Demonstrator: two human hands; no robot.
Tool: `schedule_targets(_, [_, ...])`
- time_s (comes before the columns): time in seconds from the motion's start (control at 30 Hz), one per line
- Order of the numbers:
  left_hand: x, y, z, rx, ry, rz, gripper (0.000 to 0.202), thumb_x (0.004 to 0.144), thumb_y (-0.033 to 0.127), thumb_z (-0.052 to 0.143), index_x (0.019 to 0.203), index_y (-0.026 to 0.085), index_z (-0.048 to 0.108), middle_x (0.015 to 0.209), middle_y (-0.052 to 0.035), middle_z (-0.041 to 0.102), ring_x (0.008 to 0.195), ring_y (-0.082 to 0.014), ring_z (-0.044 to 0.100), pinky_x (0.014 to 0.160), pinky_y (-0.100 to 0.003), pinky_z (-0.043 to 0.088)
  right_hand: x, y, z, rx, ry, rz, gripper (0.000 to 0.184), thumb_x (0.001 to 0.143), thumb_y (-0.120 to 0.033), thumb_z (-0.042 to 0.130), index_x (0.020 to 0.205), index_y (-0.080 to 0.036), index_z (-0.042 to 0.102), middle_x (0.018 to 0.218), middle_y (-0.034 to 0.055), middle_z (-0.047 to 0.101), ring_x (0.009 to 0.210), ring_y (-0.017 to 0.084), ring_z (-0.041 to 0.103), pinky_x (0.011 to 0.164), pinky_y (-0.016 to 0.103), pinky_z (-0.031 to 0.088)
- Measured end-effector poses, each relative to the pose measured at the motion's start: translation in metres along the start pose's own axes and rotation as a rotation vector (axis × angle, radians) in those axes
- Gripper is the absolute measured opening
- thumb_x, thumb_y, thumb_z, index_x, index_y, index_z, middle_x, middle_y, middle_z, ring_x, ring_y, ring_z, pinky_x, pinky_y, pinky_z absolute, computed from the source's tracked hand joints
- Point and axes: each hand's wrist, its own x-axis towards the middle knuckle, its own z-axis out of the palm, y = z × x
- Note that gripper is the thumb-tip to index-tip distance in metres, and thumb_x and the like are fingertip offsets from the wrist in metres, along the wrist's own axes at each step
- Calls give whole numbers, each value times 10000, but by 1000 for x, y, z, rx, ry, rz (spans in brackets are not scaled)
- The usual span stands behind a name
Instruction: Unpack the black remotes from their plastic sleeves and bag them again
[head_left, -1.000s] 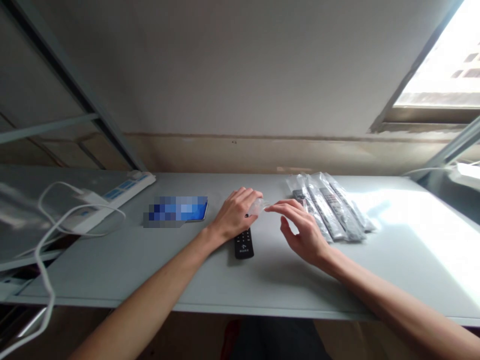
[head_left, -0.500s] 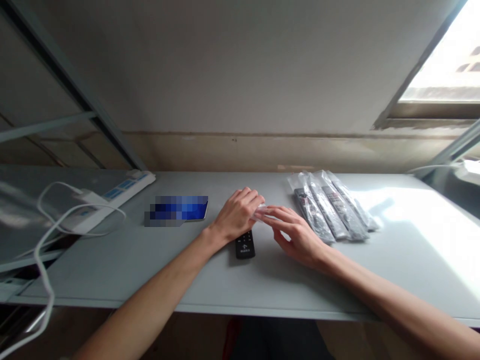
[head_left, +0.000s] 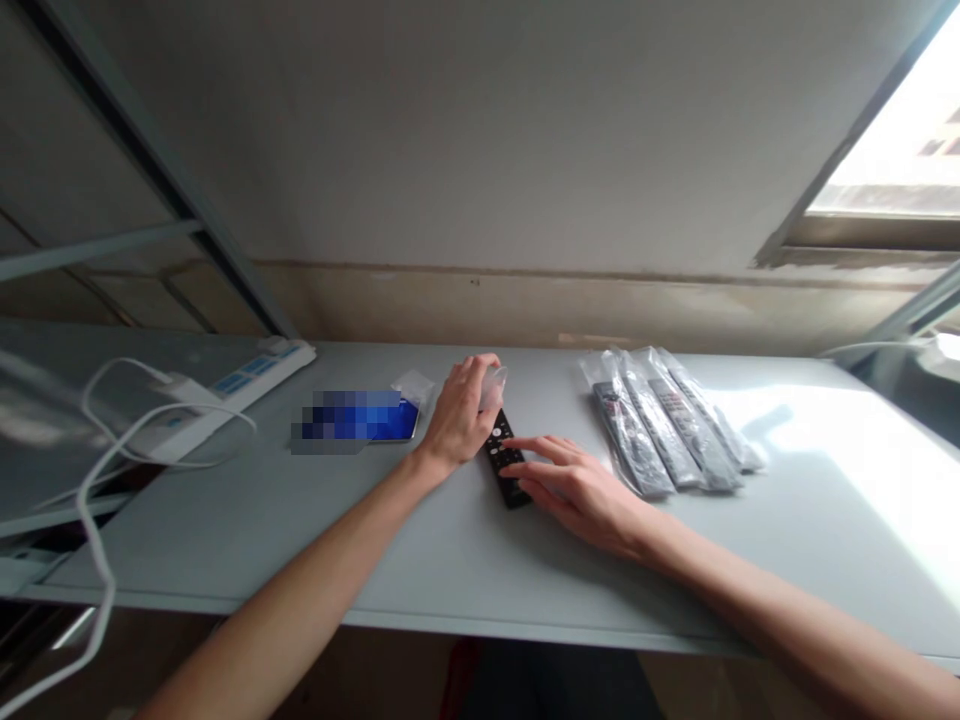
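Note:
A black remote control (head_left: 504, 459) lies on the white table (head_left: 480, 560) between my hands. My left hand (head_left: 459, 417) is closed on a clear plastic bag (head_left: 493, 385) at the remote's far end. My right hand (head_left: 574, 489) rests on the remote's near half with its fingers stretched out flat. Several more remotes in clear bags (head_left: 670, 427) lie side by side to the right of my right hand.
A phone (head_left: 358, 418) lies left of my left hand, with a small clear bag (head_left: 415, 384) at its far corner. A white power strip (head_left: 229, 384) with a white cable (head_left: 97, 470) sits at the far left. Metal shelf bars stand left, a window right.
The remote has turned and more of its length now shows. My left hand has drawn the clear bag towards the far end. My right hand has come down flat on the remote.

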Motion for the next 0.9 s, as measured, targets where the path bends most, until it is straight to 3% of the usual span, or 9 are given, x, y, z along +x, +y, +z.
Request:
schedule_targets(0.07, [0,2,0,-48,8,-32,198,1016,251,511,1210,228,474,1178,-95,651,1093,-252,635,995,-406,516,0,6,-2,1,83,128,233,1089,-226,526,1076,-249,757,1370,104,705,1091,256,740,949,421,605])
schedule_targets(0.13, [-1,3,1,-104,7,-74,208,1018,295,515,1199,228,435,1135,-81,635,1013,-229,650,932,-378,528,-2,12,-6,-22,144,232,189,1074,-225,539,1038,-240,724,1288,107,705,935,233,741,844,398,602])
schedule_targets(0.2, [-2,3,2,-142,2,-105,247,1022,336,507,1213,225,396,1081,-63,614,909,-207,645,859,-359,525,-3,16,-9,-66,190,322,178,1050,-242,578,1198,-242,677,1250,115,682,865,229,720,783,392,585])
schedule_targets(0.3, [-2,3,2,-160,-1,-119,280,1030,370,484,1243,221,382,1008,-37,586,829,-196,618,807,-351,505,-4,21,-14,-78,166,427,422,1022,-323,639,1424,-226,550,1158,113,693,843,247,700,756,395,556])
schedule_targets(0.43, [0,4,-1,-160,-20,-100,250,1004,330,508,1222,214,468,981,-30,602,858,-205,617,830,-343,503,-3,29,-17,124,125,509,487,985,-364,660,1435,-223,539,941,43,716,735,212,669,692,348,510])
schedule_targets(0.57, [2,5,-3,-101,34,-54,74,892,200,587,962,218,569,1002,-49,644,969,-227,636,896,-337,497,0,39,-29,377,439,600,491,905,-476,734,1314,-222,639,959,57,730,770,219,686,653,332,512])
schedule_targets(0.73, [-2,0,0,-74,-12,-107,118,847,168,654,933,228,599,936,-18,698,880,-211,666,828,-308,490,1,47,-51,495,831,633,322,889,-518,745,1053,-241,757,830,19,656,692,184,579,590,306,471])
schedule_targets(0.83, [-5,-2,3,-18,-108,-160,131,850,195,695,936,240,609,848,9,696,761,-197,656,727,-287,462,1,53,-52,666,954,642,267,877,-503,743,978,-257,723,780,-19,558,637,149,483,527,265,403])
schedule_targets(0.9, [-6,-2,4,11,-186,-126,140,854,201,708,958,244,625,864,1,708,774,-207,668,721,-289,462,0,56,-49,784,966,676,256,850,-490,758,931,-257,691,785,-27,533,638,143,468,514,251,397])
